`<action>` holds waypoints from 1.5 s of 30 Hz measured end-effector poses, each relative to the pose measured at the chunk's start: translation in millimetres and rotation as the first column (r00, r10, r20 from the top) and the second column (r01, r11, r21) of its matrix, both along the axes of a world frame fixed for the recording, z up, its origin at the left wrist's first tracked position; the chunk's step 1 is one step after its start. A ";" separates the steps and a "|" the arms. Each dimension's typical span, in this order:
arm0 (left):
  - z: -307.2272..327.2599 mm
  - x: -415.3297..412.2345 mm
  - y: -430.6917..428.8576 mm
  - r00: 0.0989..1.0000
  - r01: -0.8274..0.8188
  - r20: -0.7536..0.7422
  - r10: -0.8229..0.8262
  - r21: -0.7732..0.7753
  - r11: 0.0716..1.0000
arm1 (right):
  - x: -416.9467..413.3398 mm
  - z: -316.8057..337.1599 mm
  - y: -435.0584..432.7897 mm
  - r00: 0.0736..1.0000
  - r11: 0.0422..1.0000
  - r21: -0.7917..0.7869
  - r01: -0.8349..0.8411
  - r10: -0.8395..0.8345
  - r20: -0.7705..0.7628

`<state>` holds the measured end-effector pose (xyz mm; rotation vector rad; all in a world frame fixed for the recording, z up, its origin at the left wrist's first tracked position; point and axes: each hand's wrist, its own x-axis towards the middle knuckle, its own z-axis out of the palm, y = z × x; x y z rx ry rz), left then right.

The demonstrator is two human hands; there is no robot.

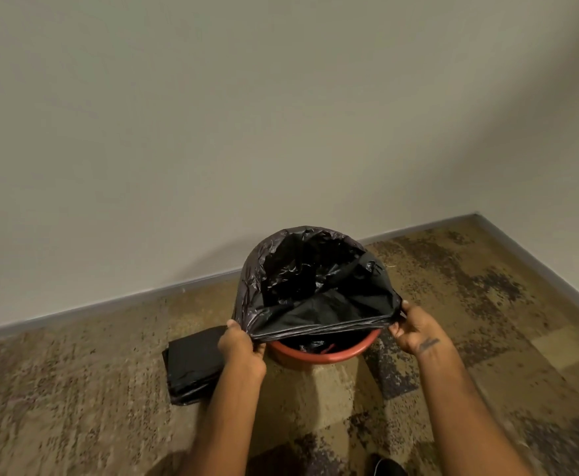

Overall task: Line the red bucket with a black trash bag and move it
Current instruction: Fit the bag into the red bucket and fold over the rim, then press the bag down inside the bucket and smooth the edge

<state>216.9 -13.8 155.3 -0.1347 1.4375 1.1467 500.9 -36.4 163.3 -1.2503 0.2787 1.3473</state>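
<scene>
The red bucket (325,353) stands on the carpet near the wall; only its near rim shows. A black trash bag (315,280) sits in it, its mouth wrapped over the far and side rim. The near edge of the bag is stretched taut above the near rim. My left hand (243,352) pinches that edge at its left end. My right hand (415,328) pinches it at its right end. The bucket's body is hidden by the bag and my arms.
A folded stack of black trash bags (192,365) lies on the carpet just left of the bucket. The wall and grey baseboard (109,304) run close behind; a corner is at the right. A dark shoe (387,467) shows at the bottom edge.
</scene>
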 end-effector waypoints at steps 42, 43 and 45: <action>-69.1 43.7 -8.1 0.980 -0.022 0.198 -0.010 0.158 0.987 | -23.5 -75.7 -0.1 0.993 0.997 -0.015 -0.073 0.074 0.093; -70.6 40.0 -7.8 0.980 0.009 0.196 -0.038 0.148 0.989 | -21.1 -75.9 -1.0 0.991 0.997 -0.034 -0.076 0.079 0.107; -67.8 28.4 -6.1 0.990 0.054 0.126 -0.066 0.092 0.994 | -13.4 -69.8 -1.5 0.982 0.994 -0.055 -0.091 0.099 0.160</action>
